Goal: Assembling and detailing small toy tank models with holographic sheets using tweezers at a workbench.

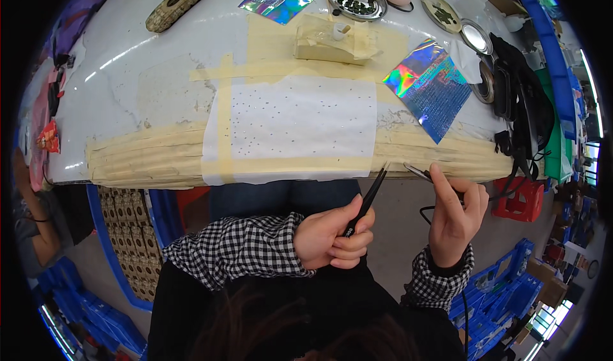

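Left hand [333,238], lower centre, has fingers [353,240] wrapped round pointed black tweezers [368,201]; right hand [456,217], right of centre, pinches slim silver-tipped tool [416,171]. White speckled paper sheet [303,128] lies mid-frame.

Black-and-white checked sleeves [236,246], dark right cuff [449,271], black garment [274,313], blue trousers [274,199], bare hands [335,236]

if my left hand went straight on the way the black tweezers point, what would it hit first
Likely the taped table edge, right at the tips of the black tweezers in this view; if your left hand is above it, the holographic sheet lies further on. Height is unclear.
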Available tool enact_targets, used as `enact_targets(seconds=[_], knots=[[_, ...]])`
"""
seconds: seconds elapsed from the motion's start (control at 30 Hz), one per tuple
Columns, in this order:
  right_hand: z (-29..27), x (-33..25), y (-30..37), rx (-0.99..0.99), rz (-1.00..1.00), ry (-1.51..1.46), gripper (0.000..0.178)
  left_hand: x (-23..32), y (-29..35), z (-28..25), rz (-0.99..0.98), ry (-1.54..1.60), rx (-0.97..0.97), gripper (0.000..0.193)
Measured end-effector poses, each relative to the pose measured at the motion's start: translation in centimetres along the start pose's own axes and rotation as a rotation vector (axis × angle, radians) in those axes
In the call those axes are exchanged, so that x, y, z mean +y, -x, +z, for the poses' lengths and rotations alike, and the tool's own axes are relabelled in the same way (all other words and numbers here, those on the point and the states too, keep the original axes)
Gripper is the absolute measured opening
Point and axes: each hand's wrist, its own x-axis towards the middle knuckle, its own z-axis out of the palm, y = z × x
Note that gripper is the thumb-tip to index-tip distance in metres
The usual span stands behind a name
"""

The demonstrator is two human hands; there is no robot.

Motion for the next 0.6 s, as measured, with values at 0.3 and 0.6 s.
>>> enact_targets(seconds=[0.3,0.6], knots=[[0.9,-0.4,0.4,0.049,-0.026,-0.087,0.050,-0.3,-0.1,0.4,0.023,-0.007,0.048,0.046],[1.2,-0.8,0.4,0.071,-0.011,-0.073,0.049,-0.5,-0.1,0.6,0.042,-0.015,0.081,0.045]])
